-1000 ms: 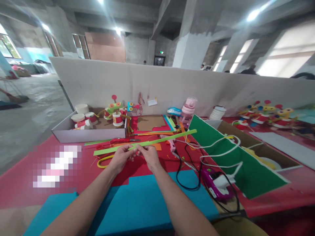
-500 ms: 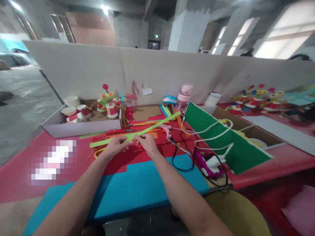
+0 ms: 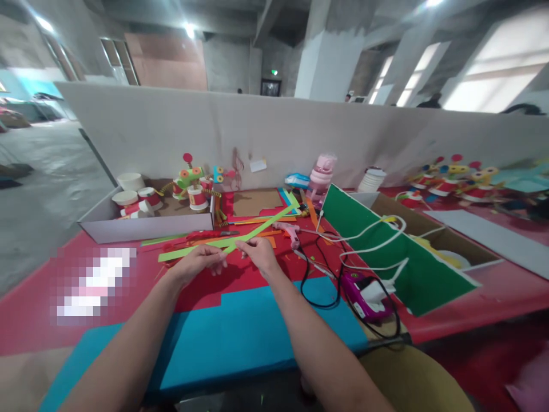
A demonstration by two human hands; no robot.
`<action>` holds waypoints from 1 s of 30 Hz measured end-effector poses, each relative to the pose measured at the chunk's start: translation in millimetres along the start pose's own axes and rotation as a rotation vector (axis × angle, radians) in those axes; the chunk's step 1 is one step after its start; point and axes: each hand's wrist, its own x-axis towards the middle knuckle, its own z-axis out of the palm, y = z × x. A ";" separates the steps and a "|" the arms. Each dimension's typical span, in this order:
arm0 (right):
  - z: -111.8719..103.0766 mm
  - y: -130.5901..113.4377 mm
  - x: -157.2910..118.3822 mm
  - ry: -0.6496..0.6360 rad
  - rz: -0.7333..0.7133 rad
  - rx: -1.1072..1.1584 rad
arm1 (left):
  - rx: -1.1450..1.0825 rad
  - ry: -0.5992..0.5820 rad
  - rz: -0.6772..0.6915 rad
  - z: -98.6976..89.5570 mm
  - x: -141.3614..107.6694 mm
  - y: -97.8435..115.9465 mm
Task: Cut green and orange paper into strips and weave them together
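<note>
Two light green paper strips (image 3: 270, 222) cross at a slant over the red table, between my hands. My right hand (image 3: 256, 253) pinches them near the crossing. Close to its left, my left hand (image 3: 199, 264) has its fingers bent together at the lower edge of the strips; its fingertips are partly blurred. One strip reaches left past my left hand, the other runs up and right toward the back. A pink glue gun (image 3: 291, 233) lies just right of my right hand, and orange strips (image 3: 269, 240) lie behind it.
Blue sheets (image 3: 257, 332) cover the front edge. At the back left, a box (image 3: 150, 225) holds paper cups and a robot figure. To the right are a green divided box (image 3: 386, 252), a purple power strip (image 3: 364, 294) with cables, and a pink bottle (image 3: 321, 174).
The long green strip's right end has swung up and left, and the strips now form a clearer cross. My hands have stayed close together; the whole view has shifted slightly down.
</note>
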 end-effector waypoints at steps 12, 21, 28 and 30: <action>9.4 1.4 -4.6 -0.081 0.003 -0.043 | 0.045 -0.172 -0.066 0.8 -4.7 4.5; -18.3 -0.8 7.6 0.038 -0.053 0.040 | -0.006 -0.281 -0.095 -11.4 -10.7 4.7; -35.9 2.4 16.1 0.142 -0.101 0.125 | 0.014 -0.319 -0.090 -18.5 -12.7 5.0; -40.8 2.7 18.3 0.169 -0.111 0.161 | 0.020 -0.320 -0.101 -20.7 -13.8 4.9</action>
